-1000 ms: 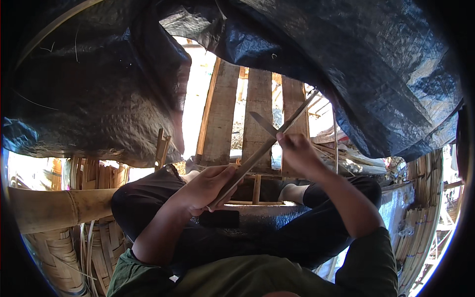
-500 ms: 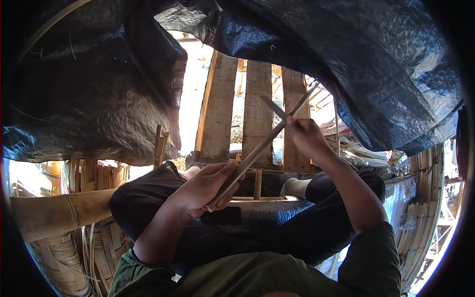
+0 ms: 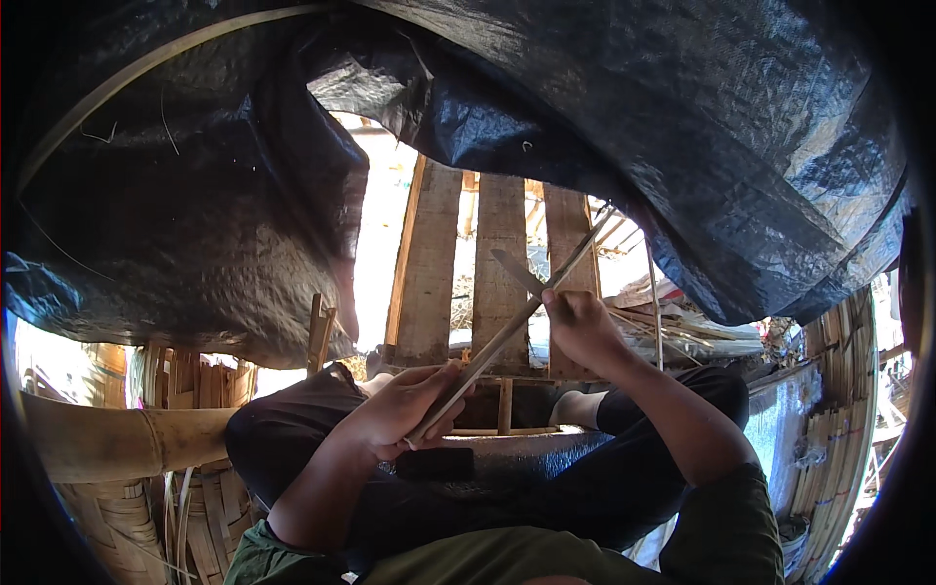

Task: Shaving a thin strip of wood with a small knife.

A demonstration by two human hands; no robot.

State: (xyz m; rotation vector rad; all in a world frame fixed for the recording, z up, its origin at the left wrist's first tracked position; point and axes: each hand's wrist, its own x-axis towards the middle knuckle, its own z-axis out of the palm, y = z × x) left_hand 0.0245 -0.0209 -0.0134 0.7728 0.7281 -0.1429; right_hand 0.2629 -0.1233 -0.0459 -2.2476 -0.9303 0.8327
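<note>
My left hand (image 3: 405,405) is closed round the near end of a long, narrow strip of wood or bamboo (image 3: 495,349). The strip slants up and away to the right, its far end close to the dark sheet's edge. My right hand (image 3: 587,331) grips a knife, its handle hidden in the fist. The knife's blade (image 3: 515,269) sticks out to the upper left and crosses the strip beside my right thumb. Both hands are above my crossed legs.
Dark plastic sheeting (image 3: 195,224) hangs ahead and overhead. Wooden planks (image 3: 502,263) stretch away through its gap. A thick bamboo pole (image 3: 136,439) lies left, woven bamboo walls (image 3: 834,419) flank me, and loose strips (image 3: 673,327) are piled at far right.
My right hand with the knife has come slightly closer to my left hand along the strip. The whole scene sits lower in the picture as the view has tilted up.
</note>
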